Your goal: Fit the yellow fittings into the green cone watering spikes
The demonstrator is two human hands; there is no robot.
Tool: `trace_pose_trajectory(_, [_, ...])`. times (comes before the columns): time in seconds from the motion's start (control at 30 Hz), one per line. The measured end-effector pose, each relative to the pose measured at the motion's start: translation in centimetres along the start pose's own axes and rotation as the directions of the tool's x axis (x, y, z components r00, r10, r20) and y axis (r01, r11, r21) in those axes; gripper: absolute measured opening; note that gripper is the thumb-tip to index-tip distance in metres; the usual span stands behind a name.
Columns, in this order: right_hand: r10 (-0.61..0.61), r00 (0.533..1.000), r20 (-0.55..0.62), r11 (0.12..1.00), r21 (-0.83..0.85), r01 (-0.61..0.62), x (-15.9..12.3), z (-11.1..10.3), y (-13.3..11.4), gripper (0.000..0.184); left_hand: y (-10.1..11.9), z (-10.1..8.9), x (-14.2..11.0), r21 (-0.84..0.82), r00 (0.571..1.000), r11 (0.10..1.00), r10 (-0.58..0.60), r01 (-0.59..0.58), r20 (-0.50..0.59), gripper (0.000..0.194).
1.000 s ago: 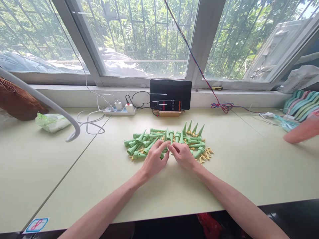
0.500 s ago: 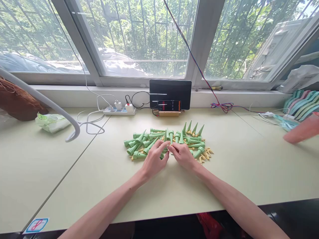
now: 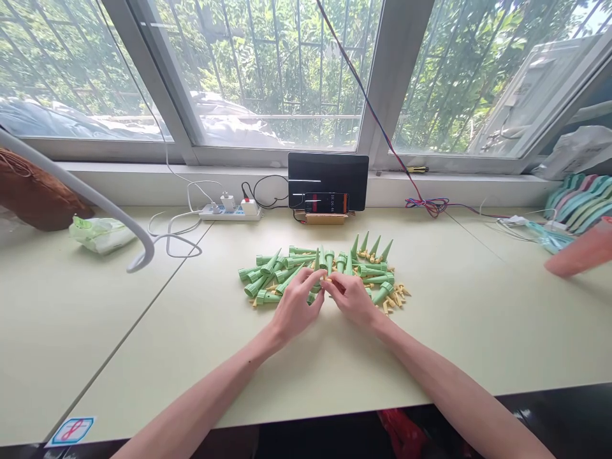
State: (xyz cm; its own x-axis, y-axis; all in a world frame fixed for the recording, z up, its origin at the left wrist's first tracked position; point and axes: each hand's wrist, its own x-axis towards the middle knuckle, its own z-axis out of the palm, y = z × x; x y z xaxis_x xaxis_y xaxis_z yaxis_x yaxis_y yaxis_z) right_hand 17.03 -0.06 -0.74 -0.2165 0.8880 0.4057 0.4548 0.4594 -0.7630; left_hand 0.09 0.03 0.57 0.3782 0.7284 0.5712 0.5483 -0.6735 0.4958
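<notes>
My left hand (image 3: pixel 299 299) and my right hand (image 3: pixel 352 296) meet at the near edge of a pile of green plastic spikes. Both are closed, thumbs and fingers pinched together at the tips. Between the fingertips a small yellow plastic piece (image 3: pixel 326 278) shows, and my fingers cover most of it. Just past the hands lie hollow green watering spikes (image 3: pixel 377 269), many on their sides with ribbed collars. Loose yellow plastic pieces (image 3: pixel 394 298) are heaped to the right of my right hand. Several green spikes (image 3: pixel 375 247) with yellow ends stand points-up at the back right.
Behind the pile a dark tablet (image 3: pixel 328 172) and a phone (image 3: pixel 327 203) lean on a small cardboard stand (image 3: pixel 325 218). A power strip (image 3: pixel 230 213) with cables lies to the left. A white curved bar (image 3: pixel 95 194) crosses the left side. At far right is a red object (image 3: pixel 581 252).
My hands stay in the same place, with only small finger movements. The yellow piece shows slightly more between the fingertips. The pile has not visibly changed.
</notes>
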Motion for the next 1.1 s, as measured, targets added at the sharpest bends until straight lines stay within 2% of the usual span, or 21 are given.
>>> trace_pose_trajectory(0.4, [-0.009,1.000,0.029,0.999,-0.052,0.011,-0.10,0.04,-0.14,0.051,-0.01,-0.03,0.06,-0.038,1.000,0.999,0.027,-0.026,0.013,0.037])
trace_pose_trajectory(0.53, [0.006,1.000,0.015,0.999,-0.043,-0.006,-0.10,0.09,-0.11,0.048,-0.15,-0.02,0.02,-0.033,1.000,0.999,0.011,-0.010,0.016,0.036])
trace_pose_trajectory(0.73, [-0.011,1.000,-0.008,1.000,-0.022,0.011,-0.02,0.05,-0.01,0.029,-0.30,0.05,-0.05,-0.012,1.000,1.000,-0.011,0.011,0.015,0.036])
trace_pose_trajectory(0.93, [-0.018,1.000,0.022,0.999,-0.029,0.018,0.01,0.08,0.19,0.039,-0.38,0.18,-0.05,-0.025,0.999,1.000,-0.012,0.013,0.051,0.039])
trace_pose_trajectory(1.1, [-0.017,0.999,0.035,0.998,-0.054,0.019,-0.10,0.06,0.09,0.041,-0.55,0.26,-0.08,-0.025,0.997,1.000,-0.016,0.018,0.076,0.043])
